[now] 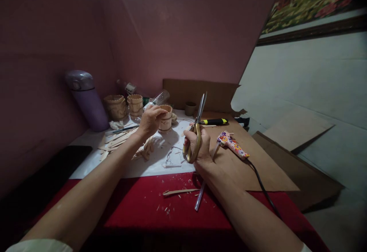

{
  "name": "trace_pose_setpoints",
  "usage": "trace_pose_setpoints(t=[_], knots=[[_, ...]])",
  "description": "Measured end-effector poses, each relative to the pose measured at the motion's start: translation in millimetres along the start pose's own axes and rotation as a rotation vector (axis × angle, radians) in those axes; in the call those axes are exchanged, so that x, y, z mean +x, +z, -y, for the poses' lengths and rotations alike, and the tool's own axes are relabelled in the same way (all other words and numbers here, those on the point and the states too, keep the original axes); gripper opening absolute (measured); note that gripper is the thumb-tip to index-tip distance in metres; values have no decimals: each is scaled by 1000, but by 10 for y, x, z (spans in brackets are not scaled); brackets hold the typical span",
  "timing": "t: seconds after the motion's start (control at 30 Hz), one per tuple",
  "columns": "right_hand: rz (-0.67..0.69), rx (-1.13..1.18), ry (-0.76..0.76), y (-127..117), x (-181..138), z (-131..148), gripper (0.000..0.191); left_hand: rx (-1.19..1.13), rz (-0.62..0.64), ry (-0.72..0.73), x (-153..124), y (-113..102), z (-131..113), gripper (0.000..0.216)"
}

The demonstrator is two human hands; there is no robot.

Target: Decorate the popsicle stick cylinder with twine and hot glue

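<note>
My left hand (151, 120) is closed at the near-left rim of a small wooden cup (165, 123), which stands upright on the white sheet. The cup has a scalloped top edge and bands around its side. Held upright in my right hand (203, 145) is a pair of scissors (197, 131) with gold handles and blades pointing up. The blades look close together, to the right of the cup and apart from it. Pale wooden sticks (122, 139) lie loose near my left wrist.
Two more wooden cups (116, 107) stand behind, beside a purple flask (89, 104) and a clear plastic bottle (162, 97). A flowered glue gun (232, 145) with a black cord lies on cardboard (258, 175), near a yellow-black utility knife (215, 122). A glue stick (200, 198) rests on red cloth (137, 206).
</note>
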State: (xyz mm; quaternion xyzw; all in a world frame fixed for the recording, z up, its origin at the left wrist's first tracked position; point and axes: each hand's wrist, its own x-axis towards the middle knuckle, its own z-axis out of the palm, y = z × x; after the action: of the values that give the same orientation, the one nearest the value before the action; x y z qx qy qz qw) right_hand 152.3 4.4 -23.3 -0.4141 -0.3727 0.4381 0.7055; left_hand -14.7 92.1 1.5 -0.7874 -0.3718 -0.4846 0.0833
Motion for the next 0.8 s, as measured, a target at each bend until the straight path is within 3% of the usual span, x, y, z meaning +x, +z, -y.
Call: trace_pose_setpoints(t=[0.2, 0.33, 0.43, 0.57, 0.63, 0.73, 0.8], knots=[[9, 12, 3, -4, 5, -5, 37, -60, 20, 19, 8, 25, -26, 16], [-13, 3, 8, -1, 18, -12, 37, -126, -47, -27, -33, 0, -45, 18], [-15, 14, 5, 7, 9, 2, 36, -115, -160, -152, -64, -70, -61, 24], [40, 42, -8, 19, -18, 32, 36, -151, -302, -377, -138, -150, -253, 12], [62, 26, -37, 23, -28, 41, 36, -367, -225, -526, -222, -141, -454, 10], [80, -27, -62, 24, -37, 43, 36, -623, 63, -674, -397, -69, -783, 21], [93, -51, -61, 22, -44, 38, 37, -734, 170, -755, -503, -12, -944, 30]])
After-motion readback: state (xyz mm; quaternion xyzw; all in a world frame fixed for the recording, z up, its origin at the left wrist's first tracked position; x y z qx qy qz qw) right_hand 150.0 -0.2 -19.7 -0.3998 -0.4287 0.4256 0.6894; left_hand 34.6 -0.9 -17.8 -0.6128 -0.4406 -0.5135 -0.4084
